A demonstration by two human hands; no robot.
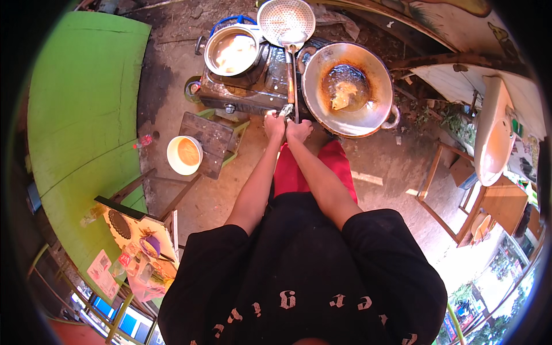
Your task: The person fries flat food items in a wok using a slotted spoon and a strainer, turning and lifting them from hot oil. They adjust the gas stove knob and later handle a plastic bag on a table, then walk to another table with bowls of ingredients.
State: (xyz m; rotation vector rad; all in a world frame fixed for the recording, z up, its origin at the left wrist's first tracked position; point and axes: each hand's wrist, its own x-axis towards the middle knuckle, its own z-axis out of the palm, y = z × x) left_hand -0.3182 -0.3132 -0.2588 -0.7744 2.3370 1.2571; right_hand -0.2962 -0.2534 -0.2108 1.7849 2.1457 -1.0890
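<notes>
My left hand (274, 125) is at the stove's front edge, its fingers closed on a small crumpled silvery thing (286, 110). Close beside it, my right hand (300, 130) touches the lower end of a long thin metal handle (296, 92); its grip is partly hidden. A metal spatula (293, 39) with a wooden handle (290, 84) points away from my hands, its blade over a perforated metal strainer (282, 17). To the right, a large two-handled wok (375, 105) holds dark oil and a browned piece of food (344, 95).
On the left of the gas stove (246, 98) stands a metal pot (210, 60) with pale contents. A white bucket (171, 160) of orange-brown mixture sits on a wooden stool (207, 138). A cluttered table (166, 228) is at lower left, a green panel (86, 95) beyond, a washbasin (489, 151) right.
</notes>
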